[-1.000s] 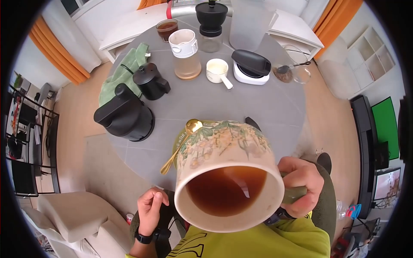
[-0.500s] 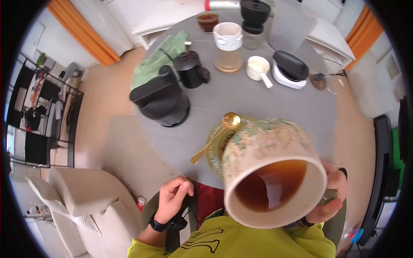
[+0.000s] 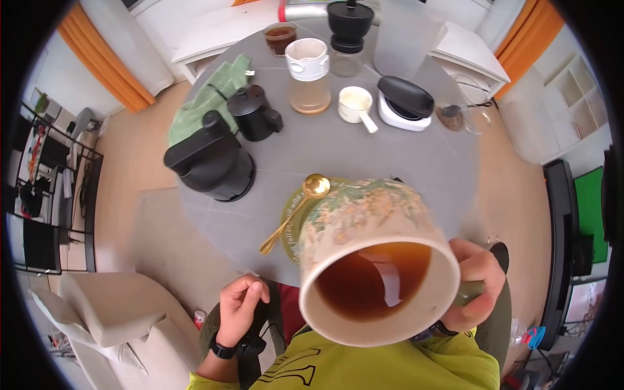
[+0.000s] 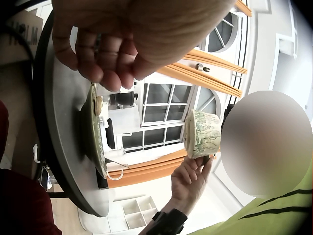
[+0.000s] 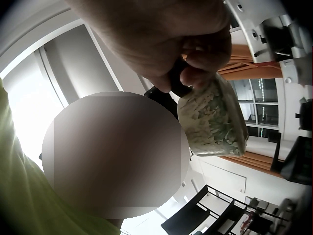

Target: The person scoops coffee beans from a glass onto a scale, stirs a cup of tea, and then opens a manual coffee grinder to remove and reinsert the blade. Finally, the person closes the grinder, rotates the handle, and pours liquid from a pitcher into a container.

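Observation:
A large cream mug point(image 3: 370, 218) with raised green and orange flower decoration tilts toward the wearer in the head view, brown drink point(image 3: 354, 296) inside it. My right hand point(image 3: 480, 276) grips its green handle. In the right wrist view the fingers curl round that handle, and the mug point(image 5: 212, 120) is close to the blurred head. My left hand point(image 3: 244, 305) hangs idle near the lap, fingers loosely curled and holding nothing. Beneath the mug in the head view lies a green saucer point(image 3: 289, 214), partly hidden. A gold spoon point(image 3: 316, 186) rests across its rim.
On the round grey table point(image 3: 292, 153) stand a black kettle-like appliance point(image 3: 214, 166), a black pot point(image 3: 253, 114), a green cloth point(image 3: 208, 97), a white-topped glass vessel point(image 3: 309, 78), a small white handled cup point(image 3: 355, 104), a scale point(image 3: 404, 117) and a coffee grinder point(image 3: 349, 32).
The head view swung so the table shifted right, then partly back. The mug stays raised in my right hand; its drink surface shows slightly differently. My left hand stays by the lap.

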The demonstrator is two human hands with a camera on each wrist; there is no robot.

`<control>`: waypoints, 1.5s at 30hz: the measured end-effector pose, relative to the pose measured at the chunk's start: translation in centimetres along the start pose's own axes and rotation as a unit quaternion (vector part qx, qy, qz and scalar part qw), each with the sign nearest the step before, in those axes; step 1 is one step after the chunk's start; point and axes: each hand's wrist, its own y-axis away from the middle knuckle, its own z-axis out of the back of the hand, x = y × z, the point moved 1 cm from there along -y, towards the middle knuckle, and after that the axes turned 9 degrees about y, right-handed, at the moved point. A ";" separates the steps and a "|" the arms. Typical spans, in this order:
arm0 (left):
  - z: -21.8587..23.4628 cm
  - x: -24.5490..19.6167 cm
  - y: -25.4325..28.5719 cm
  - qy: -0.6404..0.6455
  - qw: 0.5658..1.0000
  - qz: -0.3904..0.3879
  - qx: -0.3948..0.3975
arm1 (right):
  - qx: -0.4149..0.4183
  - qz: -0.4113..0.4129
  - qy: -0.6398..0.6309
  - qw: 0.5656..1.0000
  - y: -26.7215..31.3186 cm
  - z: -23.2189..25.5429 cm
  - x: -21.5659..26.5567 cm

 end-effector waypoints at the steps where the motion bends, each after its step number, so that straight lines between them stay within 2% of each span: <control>1: 0.2 0.1 0.0 -0.004 1.000 0.008 0.013 | -0.023 0.023 -0.001 0.999 0.1 -0.2 -0.2; 5: 0.6 0.5 0.1 0.012 0.999 0.039 0.014 | 0.018 0.075 -0.013 0.997 0.2 0.4 -1.4; 8: 0.9 0.5 0.2 0.008 0.999 0.031 0.017 | 0.033 0.060 -0.016 0.998 0.2 0.1 -1.1; 12: 0.6 0.5 0.1 0.015 0.999 0.029 0.026 | -0.018 0.029 -0.002 0.999 -0.3 -0.6 -0.4; 14: 0.4 -0.1 0.1 -0.026 0.999 0.010 0.023 | -0.033 0.013 0.015 0.999 -0.4 -0.9 0.0; 18: 0.0 0.1 0.2 -0.009 1.000 0.019 -0.004 | 0.012 -0.032 -0.006 0.999 -0.9 -0.2 0.7; 19: -0.1 0.2 0.1 0.000 1.000 0.014 -0.010 | 0.035 -0.032 0.001 0.999 -1.0 0.1 0.9; 22: -0.2 -0.2 0.1 -0.029 0.999 0.011 -0.003 | 0.031 -0.021 0.004 0.999 -0.8 0.2 0.8; 26: 0.1 0.0 0.1 -0.019 0.999 0.025 -0.004 | -0.015 -0.030 0.009 0.999 -0.4 -0.3 0.5; 28: 0.3 0.1 0.1 -0.019 0.999 0.016 0.021 | -0.037 -0.009 0.043 0.998 -0.4 -0.6 0.4; 30: 0.5 0.4 0.1 0.012 0.999 0.035 0.013 | -0.041 0.003 0.024 0.999 -0.3 -0.7 0.0; 33: 0.7 0.5 -0.1 -0.003 1.000 0.017 0.026 | -0.027 0.035 0.002 0.999 0.3 -0.4 -0.9; 39: 0.7 0.6 0.0 0.004 1.000 0.021 0.021 | -0.040 -0.003 -0.001 0.999 -0.2 -1.0 -0.2; 45: 0.7 0.6 0.1 0.001 0.999 0.038 0.013 | -0.001 -0.037 0.017 0.999 -0.6 -0.5 0.3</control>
